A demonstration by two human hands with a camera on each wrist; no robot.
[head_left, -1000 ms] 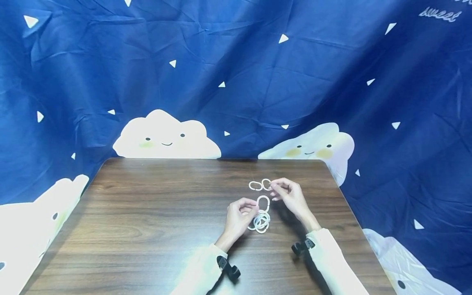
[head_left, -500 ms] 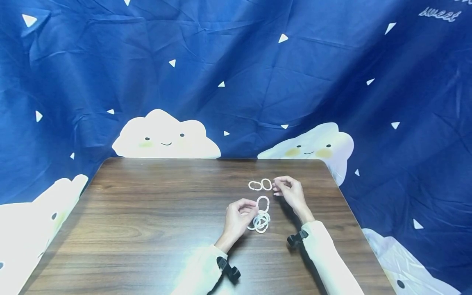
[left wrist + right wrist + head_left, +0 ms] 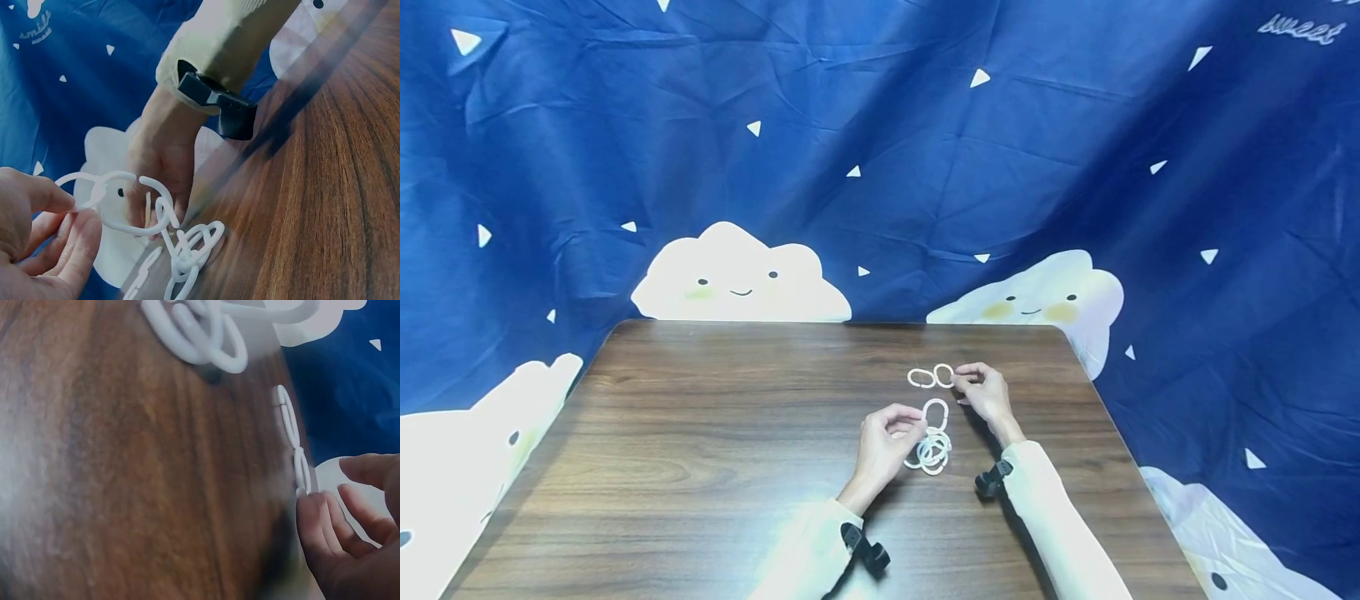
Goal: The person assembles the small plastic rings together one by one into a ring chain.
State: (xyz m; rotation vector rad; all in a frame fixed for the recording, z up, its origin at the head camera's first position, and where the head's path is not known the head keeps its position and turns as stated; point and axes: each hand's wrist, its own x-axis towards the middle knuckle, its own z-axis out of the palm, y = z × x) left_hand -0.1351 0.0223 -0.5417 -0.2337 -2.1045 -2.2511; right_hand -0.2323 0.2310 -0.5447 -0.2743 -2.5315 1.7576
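My left hand [image 3: 886,446] pinches a white plastic C-shaped ring between thumb and fingers. In the left wrist view a linked split ring [image 3: 140,232] extends from the pinch toward the cluster. A small heap of interlinked white rings [image 3: 932,473] lies beside that hand on the table. Farther back lie two white rings [image 3: 935,380] side by side. My right hand [image 3: 988,396] is beside them, fingertips right at the end of the nearer ring. In the right wrist view its index finger [image 3: 369,470] stands apart from the fingertip at the ring pair [image 3: 297,450].
A brown wood-grain table [image 3: 700,433] bears the rings. Behind it hangs a blue curtain [image 3: 910,217] with white clouds and triangles. A black wrist camera [image 3: 867,548] is strapped over the left sleeve, and another camera [image 3: 994,480] over the right.
My right hand drew slightly back from the two far rings, then came back to the nearer one, its forearm shifting left. My left hand keeps its pinch in place.
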